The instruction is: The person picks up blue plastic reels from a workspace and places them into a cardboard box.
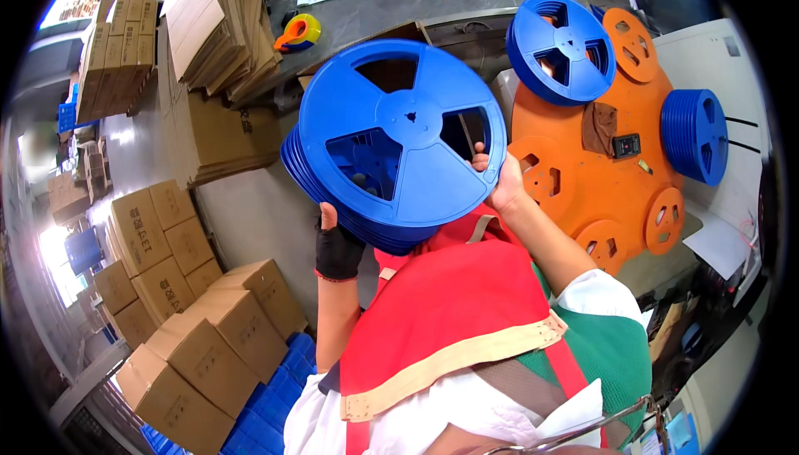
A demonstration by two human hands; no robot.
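A stack of blue plastic reels (437, 176) is held up in front of my chest, its top flange tilted toward me. Each flange has wide cut-out windows and a small hub hole. My left hand (337, 247), in a black fingerless glove, grips the stack's lower left edge, thumb up and other fingers hidden beneath. On the right side, my bare right hand (502, 182) clasps the rim, with fingertips showing through a window. Behind the stack, an open cardboard box (412, 32) is partly covered.
An orange round table (645, 134) at right carries more blue reels (559, 47), a brown cloth (599, 126) and a small black device (626, 146). Flattened cardboard (208, 26) and an orange-yellow tape dispenser (298, 33) sit at upper left. Closed cartons (196, 363) stand on blue pallets (270, 409) at lower left.
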